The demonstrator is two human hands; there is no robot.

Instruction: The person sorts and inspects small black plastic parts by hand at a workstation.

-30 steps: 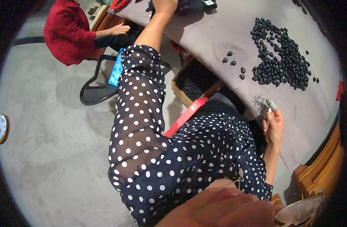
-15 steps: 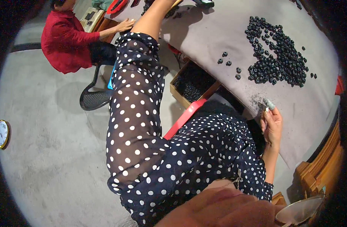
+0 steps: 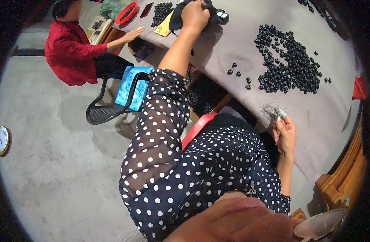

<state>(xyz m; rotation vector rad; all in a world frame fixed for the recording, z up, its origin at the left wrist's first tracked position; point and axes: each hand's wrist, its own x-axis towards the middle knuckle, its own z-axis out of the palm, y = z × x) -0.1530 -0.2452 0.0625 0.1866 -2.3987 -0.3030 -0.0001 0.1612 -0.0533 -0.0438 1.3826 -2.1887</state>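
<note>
My left hand (image 3: 195, 17) reaches far across the table and is closed on a crumpled black cloth or bag (image 3: 177, 18) near the far edge of the view. A yellow sheet (image 3: 164, 27) lies beside the cloth, partly under it. My right hand (image 3: 286, 135) rests at the near right of the table, pinching a small whitish piece (image 3: 278, 119); its exact kind is too small to make out. A grey wrapping (image 3: 280, 113) covers one fingertip of this hand. Dark crumbs (image 3: 268, 109) are scattered just left of it.
Many small black ring-shaped parts (image 3: 289, 66) are heaped on the grey table (image 3: 233, 44). Another group (image 3: 162, 15), a phone (image 3: 146, 10) and a red bowl (image 3: 126, 13) are at the far left. A box of black parts (image 3: 205, 94) sits below the edge. A co-worker (image 3: 72, 48) sits opposite.
My left hand has come down and rightward into view, with the black cloth in it. The co-worker's hand, the blue cushion and the yellow sheet now show. My right hand keeps its pinch.
</note>
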